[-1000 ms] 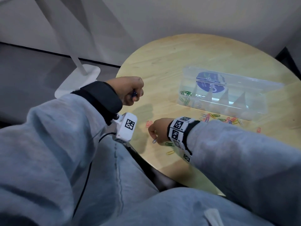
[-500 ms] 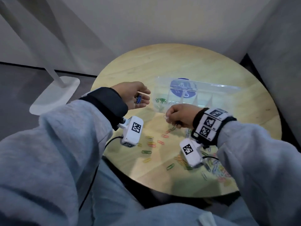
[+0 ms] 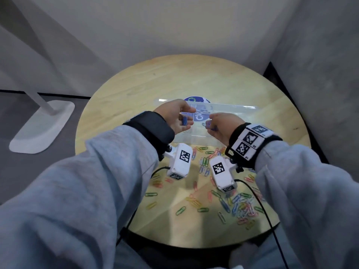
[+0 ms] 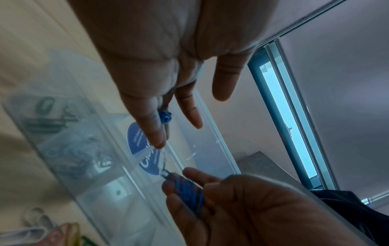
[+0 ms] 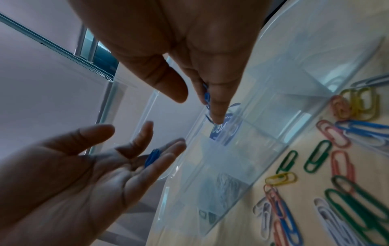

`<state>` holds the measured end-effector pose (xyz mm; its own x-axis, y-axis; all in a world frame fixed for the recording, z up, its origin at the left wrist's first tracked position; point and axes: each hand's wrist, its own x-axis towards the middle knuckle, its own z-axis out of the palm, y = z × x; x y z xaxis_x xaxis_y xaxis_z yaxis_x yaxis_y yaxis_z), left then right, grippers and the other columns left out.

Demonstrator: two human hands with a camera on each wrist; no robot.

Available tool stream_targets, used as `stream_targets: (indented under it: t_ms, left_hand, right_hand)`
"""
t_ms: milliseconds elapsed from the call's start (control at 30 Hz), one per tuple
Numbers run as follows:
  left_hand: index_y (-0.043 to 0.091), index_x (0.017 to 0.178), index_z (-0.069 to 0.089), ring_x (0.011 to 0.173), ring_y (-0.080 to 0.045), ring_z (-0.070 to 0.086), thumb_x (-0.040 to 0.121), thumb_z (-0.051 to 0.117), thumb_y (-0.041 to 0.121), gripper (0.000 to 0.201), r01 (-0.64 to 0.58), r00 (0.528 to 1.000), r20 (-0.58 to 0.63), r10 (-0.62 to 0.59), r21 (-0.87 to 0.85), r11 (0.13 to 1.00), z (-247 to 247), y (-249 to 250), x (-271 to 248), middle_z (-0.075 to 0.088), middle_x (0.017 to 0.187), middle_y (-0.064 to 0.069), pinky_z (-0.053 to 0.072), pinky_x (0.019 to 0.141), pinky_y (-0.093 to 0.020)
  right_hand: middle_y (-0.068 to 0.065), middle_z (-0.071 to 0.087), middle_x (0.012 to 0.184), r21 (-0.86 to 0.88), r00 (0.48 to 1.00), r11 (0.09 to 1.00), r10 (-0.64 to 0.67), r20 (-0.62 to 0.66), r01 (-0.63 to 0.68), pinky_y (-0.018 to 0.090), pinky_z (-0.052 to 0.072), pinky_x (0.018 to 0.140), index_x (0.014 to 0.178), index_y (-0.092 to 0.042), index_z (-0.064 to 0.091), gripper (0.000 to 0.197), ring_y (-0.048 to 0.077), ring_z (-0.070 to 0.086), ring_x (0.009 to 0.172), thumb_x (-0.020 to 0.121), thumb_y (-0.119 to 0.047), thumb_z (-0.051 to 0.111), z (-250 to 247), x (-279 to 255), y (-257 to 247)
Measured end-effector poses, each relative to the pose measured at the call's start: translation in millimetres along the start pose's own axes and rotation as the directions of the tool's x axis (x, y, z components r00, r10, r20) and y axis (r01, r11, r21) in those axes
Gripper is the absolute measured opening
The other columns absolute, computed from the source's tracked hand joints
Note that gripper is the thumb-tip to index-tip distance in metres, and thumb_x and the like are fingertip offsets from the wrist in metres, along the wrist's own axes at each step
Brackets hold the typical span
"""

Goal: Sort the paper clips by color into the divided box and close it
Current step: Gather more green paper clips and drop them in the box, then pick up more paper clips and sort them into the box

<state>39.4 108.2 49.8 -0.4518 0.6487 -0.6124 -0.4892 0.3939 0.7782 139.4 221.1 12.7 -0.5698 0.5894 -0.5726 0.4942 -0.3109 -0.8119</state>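
Observation:
A clear divided box (image 3: 202, 139) sits mid-table with its lid raised behind, a blue sticker (image 3: 196, 100) on the lid. My left hand (image 3: 189, 117) hovers over the box's left part, palm up and fingers loosely straight, with blue paper clips (image 3: 183, 121) lying on them. Close to its right, my right hand (image 3: 210, 123) pinches more blue paper clips (image 5: 207, 98) above the box. The left wrist view shows greenish clips (image 4: 44, 104) in an end compartment. Several loose mixed-colour clips (image 3: 242, 206) lie on the table nearer me.
The round wooden table (image 3: 213, 78) stands in a corner, with walls close behind and to the right. A white lamp base (image 3: 42, 127) rests on the floor to the left. Cables (image 3: 260, 202) from the wrist cameras trail over the clips at the near table edge.
My right hand has lifted from the near table edge to the box, carrying blue clips. My left hand has unfolded from a fist to an open palm and moved over the box.

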Motion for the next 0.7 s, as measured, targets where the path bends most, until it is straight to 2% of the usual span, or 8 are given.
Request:
stream_targets:
  t_ms: [100, 167, 267, 367, 433, 533, 600, 700]
  left_hand:
    - [0.006, 0.089, 0.059, 0.089, -0.024, 0.048, 0.091, 0.042, 0.018, 0.021, 0.015, 0.999, 0.038, -0.012, -0.077, 0.997, 12, 1, 6, 0.045, 0.109, -0.016, 0.045, 0.076, -0.026]
    - [0.006, 0.092, 0.059, 0.086, -0.022, 0.047, 0.091, 0.04, 0.021, 0.025, 0.023, 0.998, 0.068, -0.013, -0.14, 0.99, 18, 0, 10, 0.043, 0.111, -0.016, 0.043, 0.081, -0.028]
    - [0.005, 0.113, 0.056, 0.123, -0.028, 0.04, 0.093, 0.035, 0.023, 0.034, 0.025, 0.996, 0.09, -0.007, -0.196, 0.98, 22, -4, 11, 0.037, 0.132, -0.023, 0.03, 0.111, -0.033]
    - [0.003, 0.127, 0.052, 0.142, -0.029, 0.025, 0.094, 0.035, 0.023, 0.043, -0.005, 0.995, 0.097, 0.022, -0.174, 0.985, 20, -7, 5, 0.03, 0.147, -0.025, 0.024, 0.116, -0.036]
    - [0.006, 0.115, 0.058, 0.127, -0.026, 0.044, 0.093, 0.039, 0.019, 0.032, -0.033, 0.998, 0.049, 0.036, -0.058, 0.998, 15, -8, 0, 0.046, 0.131, -0.019, 0.037, 0.105, -0.033]
    - [0.013, 0.088, 0.056, 0.074, -0.016, 0.054, 0.094, 0.043, 0.013, 0.014, -0.075, 0.995, -0.038, 0.088, 0.266, 0.961, -2, -4, -11, 0.054, 0.085, -0.004, 0.045, 0.069, -0.024]
    - [0.013, 0.091, 0.055, 0.067, -0.015, 0.053, 0.094, 0.045, 0.014, 0.01, -0.061, 0.99, -0.078, 0.119, 0.524, 0.85, -23, -1, -19, 0.054, 0.08, -0.002, 0.042, 0.061, -0.024]
    - [0.005, 0.105, 0.059, 0.077, -0.024, 0.059, 0.093, 0.051, 0.022, 0.022, 0.072, 0.972, -0.184, 0.147, 0.825, 0.561, -61, 0, -32, 0.061, 0.09, -0.007, 0.044, 0.069, -0.028]
  right_hand:
    - [0.009, 0.046, 0.109, 0.01, 1.0, 1.0, -0.027, 0.013, 0.027, 0.03, 0.044, 0.088, 0.137, -0.004, 0.042, 0.052, 0.021, 0.047, 0.1, 0.086, 0.005, 0.047, 0, 1, 4]
    - [0.01, 0.05, 0.101, 0.047, 0.999, 0.998, -0.031, 0.016, 0.03, 0.031, 0.044, 0.09, 0.13, -0.004, 0.047, 0.044, 0.021, 0.048, 0.097, 0.087, 0.006, 0.044, 1, -3, 6]
    - [0.01, 0.052, 0.092, 0.045, 0.996, 0.995, -0.085, -0.021, 0.086, 0.024, 0.045, 0.08, 0.122, -0.003, 0.053, 0.037, 0.019, 0.048, 0.092, 0.09, 0.007, 0.037, -2, -11, 10]
    - [0.005, 0.055, 0.082, -0.011, 0.989, 0.989, -0.145, -0.001, 0.145, 0.021, 0.047, 0.07, 0.104, -0.005, 0.059, 0.025, 0.015, 0.054, 0.078, 0.09, 0.006, 0.042, -7, -22, 13]
    - [0.002, 0.056, 0.078, -0.114, 0.986, 0.98, -0.164, 0.019, 0.165, 0.023, 0.048, 0.066, 0.085, -0.012, 0.058, 0.02, 0.013, 0.055, 0.07, 0.09, 0.003, 0.046, -11, -27, 14]
    - [-0.001, 0.058, 0.075, -0.36, 0.977, 0.909, -0.207, 0.042, 0.208, 0.025, 0.046, 0.062, 0.075, -0.021, 0.056, 0.023, 0.013, 0.056, 0.067, 0.088, -0.004, 0.05, -11, -36, 20]
    - [-0.002, 0.056, 0.072, -0.494, 0.971, 0.837, -0.223, 0.084, 0.235, 0.021, 0.045, 0.055, 0.074, -0.021, 0.056, 0.021, 0.013, 0.054, 0.065, 0.088, -0.006, 0.051, -7, -43, 24]
    - [-0.006, 0.054, 0.067, -0.647, 0.962, 0.712, -0.209, 0.175, 0.272, 0.012, 0.04, 0.044, 0.08, -0.018, 0.059, 0.013, 0.011, 0.052, 0.061, 0.088, -0.009, 0.054, 10, -52, 31]
